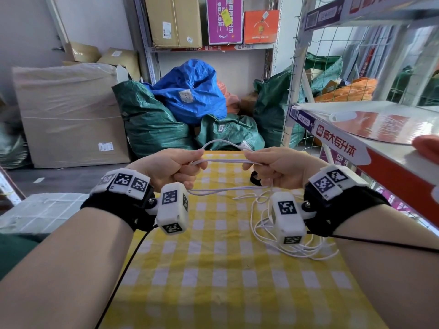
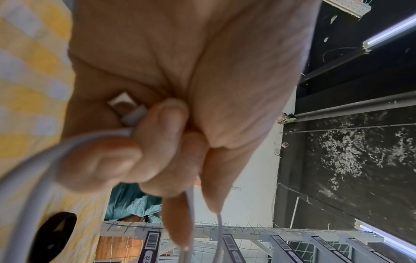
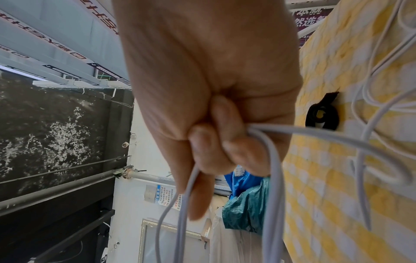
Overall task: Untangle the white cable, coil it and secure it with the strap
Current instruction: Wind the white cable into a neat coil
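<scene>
Checked tablecloth (image 1: 213, 269), hands (image 1: 171, 166) gripping white cable (image 1: 225, 161)

strands of cable (image 1: 224, 161) span between left hand (image 1: 169, 166) and right hand (image 1: 279, 168), above the table (image 1: 213, 269); strap (image 1: 254, 178) lies under the right hand.

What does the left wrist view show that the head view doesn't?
Only the left wrist view shows the cable's plug tucked against the palm of the left hand. Only the head view shows the right hand, the strands stretched between both hands, and the loose tangle lying on the checked cloth. Both show the left hand gripping the white cable and the black strap lying untouched on the cloth.
</scene>
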A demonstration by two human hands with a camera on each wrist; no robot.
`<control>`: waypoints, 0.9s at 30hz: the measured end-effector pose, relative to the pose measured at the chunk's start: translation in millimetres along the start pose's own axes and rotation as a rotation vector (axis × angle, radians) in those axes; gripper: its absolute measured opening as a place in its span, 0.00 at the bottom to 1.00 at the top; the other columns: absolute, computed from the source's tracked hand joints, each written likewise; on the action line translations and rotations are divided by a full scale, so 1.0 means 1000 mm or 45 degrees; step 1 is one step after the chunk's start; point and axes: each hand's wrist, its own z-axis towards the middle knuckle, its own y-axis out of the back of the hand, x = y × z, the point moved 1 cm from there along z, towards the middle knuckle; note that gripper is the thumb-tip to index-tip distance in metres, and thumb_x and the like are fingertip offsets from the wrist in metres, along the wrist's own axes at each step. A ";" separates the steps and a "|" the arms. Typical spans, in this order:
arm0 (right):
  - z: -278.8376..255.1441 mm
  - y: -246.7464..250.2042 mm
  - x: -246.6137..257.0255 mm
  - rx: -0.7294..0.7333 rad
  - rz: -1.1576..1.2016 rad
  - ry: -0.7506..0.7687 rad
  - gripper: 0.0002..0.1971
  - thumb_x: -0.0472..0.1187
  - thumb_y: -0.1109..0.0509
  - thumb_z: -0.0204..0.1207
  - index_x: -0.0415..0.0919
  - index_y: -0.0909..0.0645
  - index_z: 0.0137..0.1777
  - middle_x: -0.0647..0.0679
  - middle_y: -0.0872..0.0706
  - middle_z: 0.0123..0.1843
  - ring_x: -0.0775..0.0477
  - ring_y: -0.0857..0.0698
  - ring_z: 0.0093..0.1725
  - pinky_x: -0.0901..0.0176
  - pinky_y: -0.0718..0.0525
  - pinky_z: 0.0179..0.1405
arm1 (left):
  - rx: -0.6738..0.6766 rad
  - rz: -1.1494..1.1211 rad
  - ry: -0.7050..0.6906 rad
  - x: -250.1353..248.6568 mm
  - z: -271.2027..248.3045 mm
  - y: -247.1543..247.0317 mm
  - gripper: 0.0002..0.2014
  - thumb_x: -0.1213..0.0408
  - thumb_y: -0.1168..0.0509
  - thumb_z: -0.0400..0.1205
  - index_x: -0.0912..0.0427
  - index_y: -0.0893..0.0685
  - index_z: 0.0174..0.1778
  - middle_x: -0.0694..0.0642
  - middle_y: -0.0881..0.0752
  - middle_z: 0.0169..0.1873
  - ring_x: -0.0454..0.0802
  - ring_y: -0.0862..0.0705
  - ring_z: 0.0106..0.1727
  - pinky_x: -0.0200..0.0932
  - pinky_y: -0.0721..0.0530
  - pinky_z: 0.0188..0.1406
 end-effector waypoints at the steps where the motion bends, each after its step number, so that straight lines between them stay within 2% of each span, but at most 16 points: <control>1: 0.000 0.001 -0.001 0.008 0.036 0.001 0.18 0.48 0.44 0.86 0.37 0.23 0.41 0.55 0.37 0.18 0.56 0.42 0.19 0.67 0.32 0.23 | 0.010 -0.012 0.003 0.000 0.000 0.000 0.19 0.52 0.49 0.86 0.61 0.25 0.37 0.44 0.40 0.17 0.40 0.40 0.15 0.33 0.31 0.17; 5: -0.001 0.002 -0.004 0.015 0.143 0.002 0.21 0.53 0.45 0.84 0.39 0.26 0.34 0.54 0.33 0.18 0.57 0.39 0.17 0.66 0.25 0.25 | 0.007 -0.087 0.005 -0.001 0.002 0.001 0.20 0.51 0.50 0.86 0.60 0.27 0.34 0.45 0.39 0.18 0.40 0.40 0.15 0.32 0.33 0.16; 8: -0.002 0.004 -0.005 -0.034 0.120 0.022 0.18 0.47 0.43 0.85 0.38 0.25 0.36 0.54 0.32 0.17 0.58 0.37 0.16 0.68 0.26 0.22 | -0.045 -0.139 0.003 0.000 0.006 0.000 0.20 0.53 0.50 0.87 0.58 0.28 0.32 0.45 0.37 0.18 0.40 0.37 0.15 0.32 0.29 0.17; 10: -0.003 0.007 -0.005 -0.073 0.116 0.027 0.15 0.43 0.43 0.85 0.35 0.21 0.43 0.54 0.30 0.18 0.60 0.36 0.15 0.70 0.27 0.21 | -0.065 -0.208 -0.024 0.002 0.008 0.000 0.20 0.55 0.50 0.87 0.59 0.28 0.31 0.47 0.33 0.18 0.42 0.31 0.17 0.34 0.22 0.23; 12: -0.004 0.010 -0.005 -0.083 0.138 0.023 0.14 0.42 0.43 0.85 0.34 0.19 0.49 0.54 0.27 0.20 0.60 0.34 0.16 0.71 0.26 0.21 | -0.059 -0.314 -0.075 0.005 0.009 0.002 0.19 0.57 0.51 0.87 0.60 0.26 0.33 0.49 0.30 0.19 0.45 0.25 0.21 0.39 0.13 0.34; 14: -0.006 0.013 -0.005 -0.086 0.201 0.023 0.14 0.42 0.42 0.85 0.33 0.19 0.52 0.53 0.26 0.22 0.59 0.33 0.19 0.71 0.25 0.22 | -0.068 -0.399 -0.105 0.006 0.009 0.001 0.18 0.59 0.52 0.88 0.60 0.26 0.34 0.48 0.32 0.19 0.44 0.25 0.20 0.40 0.11 0.41; 15: -0.007 0.014 -0.006 -0.089 0.236 0.024 0.15 0.42 0.42 0.85 0.32 0.18 0.54 0.52 0.26 0.24 0.58 0.32 0.20 0.70 0.23 0.23 | -0.072 -0.437 -0.109 0.007 0.009 0.001 0.18 0.59 0.52 0.88 0.59 0.27 0.35 0.47 0.34 0.19 0.42 0.28 0.19 0.40 0.11 0.41; 17: -0.008 0.015 -0.007 -0.095 0.278 0.026 0.14 0.41 0.42 0.85 0.32 0.18 0.55 0.50 0.25 0.25 0.57 0.29 0.22 0.68 0.20 0.25 | -0.074 -0.499 -0.094 0.006 0.010 -0.001 0.17 0.59 0.52 0.88 0.58 0.28 0.35 0.46 0.36 0.19 0.40 0.34 0.17 0.35 0.16 0.29; 18: -0.009 0.015 -0.008 -0.096 0.288 0.031 0.14 0.41 0.43 0.85 0.33 0.18 0.56 0.50 0.24 0.26 0.56 0.27 0.22 0.66 0.17 0.27 | -0.077 -0.514 -0.076 0.005 0.010 -0.001 0.17 0.58 0.52 0.88 0.58 0.28 0.35 0.45 0.36 0.19 0.40 0.36 0.16 0.32 0.22 0.22; 20: -0.009 0.015 -0.010 -0.092 0.333 0.033 0.14 0.41 0.43 0.86 0.34 0.19 0.57 0.50 0.24 0.26 0.55 0.24 0.23 0.64 0.15 0.29 | -0.086 -0.481 -0.043 0.004 0.009 -0.001 0.17 0.57 0.52 0.88 0.58 0.29 0.35 0.45 0.37 0.18 0.40 0.39 0.16 0.30 0.34 0.15; 23: -0.008 0.013 -0.009 -0.099 0.410 -0.013 0.20 0.50 0.45 0.86 0.35 0.18 0.56 0.52 0.28 0.24 0.55 0.27 0.23 0.65 0.21 0.29 | -0.083 -0.359 -0.030 0.004 0.008 -0.003 0.19 0.54 0.51 0.88 0.58 0.29 0.33 0.45 0.39 0.18 0.40 0.41 0.16 0.32 0.37 0.14; 25: -0.007 0.012 -0.007 -0.131 0.340 -0.046 0.27 0.56 0.47 0.85 0.35 0.15 0.53 0.53 0.31 0.22 0.55 0.29 0.22 0.67 0.26 0.26 | -0.088 -0.276 -0.032 0.003 0.007 -0.005 0.19 0.54 0.51 0.88 0.58 0.29 0.32 0.45 0.40 0.18 0.41 0.42 0.16 0.32 0.38 0.15; 27: -0.006 0.009 -0.004 -0.203 0.123 -0.073 0.27 0.56 0.47 0.85 0.35 0.14 0.53 0.50 0.26 0.24 0.53 0.25 0.24 0.63 0.21 0.31 | -0.103 -0.144 -0.042 0.001 0.007 -0.006 0.19 0.55 0.51 0.88 0.57 0.30 0.32 0.45 0.41 0.18 0.41 0.43 0.16 0.32 0.40 0.15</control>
